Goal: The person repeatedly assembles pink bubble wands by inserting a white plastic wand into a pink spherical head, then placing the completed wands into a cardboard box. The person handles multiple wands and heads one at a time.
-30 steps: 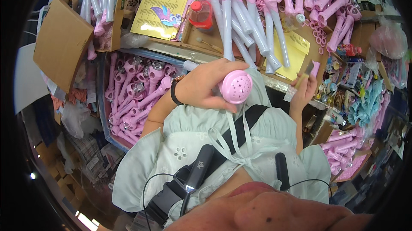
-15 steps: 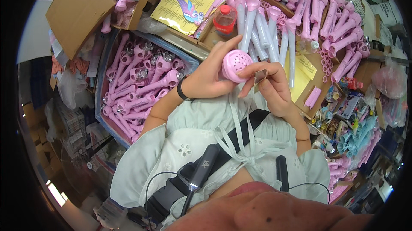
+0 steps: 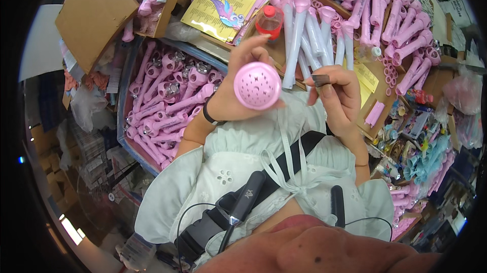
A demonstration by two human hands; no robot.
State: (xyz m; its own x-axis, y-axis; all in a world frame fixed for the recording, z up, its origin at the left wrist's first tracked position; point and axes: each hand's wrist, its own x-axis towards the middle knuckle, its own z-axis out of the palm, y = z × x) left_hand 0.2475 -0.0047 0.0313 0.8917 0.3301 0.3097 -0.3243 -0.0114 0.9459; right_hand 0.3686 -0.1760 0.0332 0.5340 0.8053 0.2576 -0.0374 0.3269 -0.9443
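Blade [image 3: 320, 80], pinched by fingers of the right hand [image 3: 341, 98], has come away from the pink star-holed cap [image 3: 257, 86]. Now only the left hand [image 3: 224, 98] grips the cap, just below the red-capped bottle [image 3: 269, 25]; the blade sits lower right of that bottle.

Dome [image 3: 257, 86] between bin [image 3: 138, 155], left, and strip [image 3: 320, 79], right.
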